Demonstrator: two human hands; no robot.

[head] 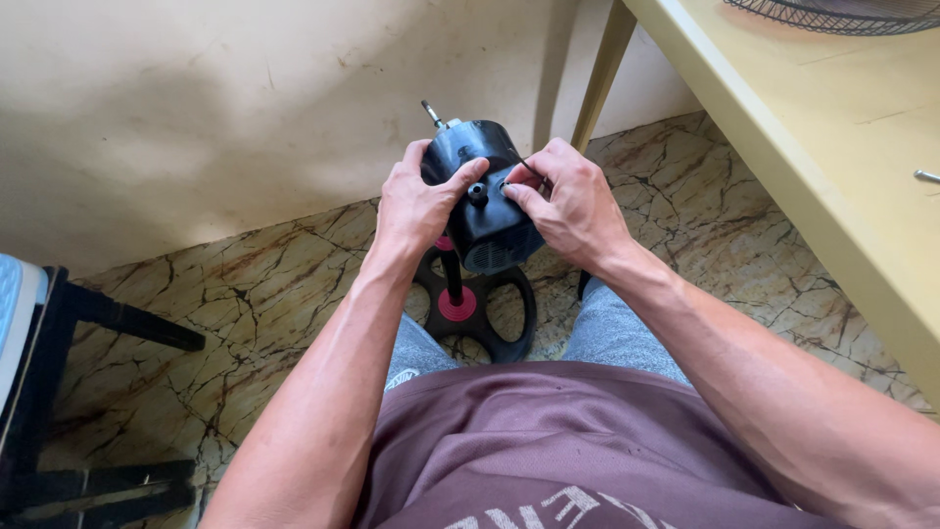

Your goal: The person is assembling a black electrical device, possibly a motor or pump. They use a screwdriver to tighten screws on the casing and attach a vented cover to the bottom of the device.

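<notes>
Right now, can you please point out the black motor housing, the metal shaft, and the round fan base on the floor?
black motor housing (490,220): head view, on its rear shell.
metal shaft (432,114): head view, on the thin rod at the front end.
round fan base (519,323): head view, on its right rim.

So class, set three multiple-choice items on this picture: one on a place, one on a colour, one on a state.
1. Where is the wire grille?
A. on the yellow table
B. on the floor
C. on the stool

2. What colour is the motor housing?
A. white
B. black
C. yellow

3. How is the housing held?
A. by one hand
B. by no hand
C. by both hands

Key:
1 A, the grille lies on the table at top right.
2 B, the housing is glossy black.
3 C, the left hand and right hand grip it from either side, above the fan base.
</notes>
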